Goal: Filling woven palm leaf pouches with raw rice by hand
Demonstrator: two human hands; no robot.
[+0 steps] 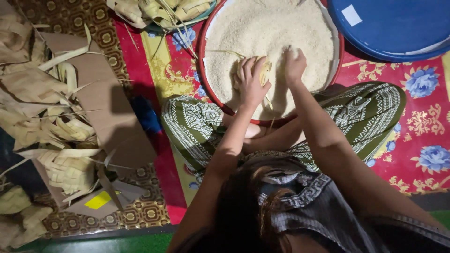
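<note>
A wide red-rimmed basin (202,70) full of uncooked rice (267,33) sits on the floor in front of my crossed legs. My left hand (252,83) is closed around a small woven palm-leaf pouch (265,71), held over the rice at the basin's near side. My right hand (294,63) is just to the right of the pouch, fingers bunched and pressed into the rice. Loose leaf strips trail from the pouch across the rice.
A heap of empty woven leaf pouches (61,140) and cardboard sheets (105,105) lies at the left. More pouches fill a bowl (159,11) at the top. A blue round lid (393,28) sits top right. A red floral mat (422,122) covers the floor.
</note>
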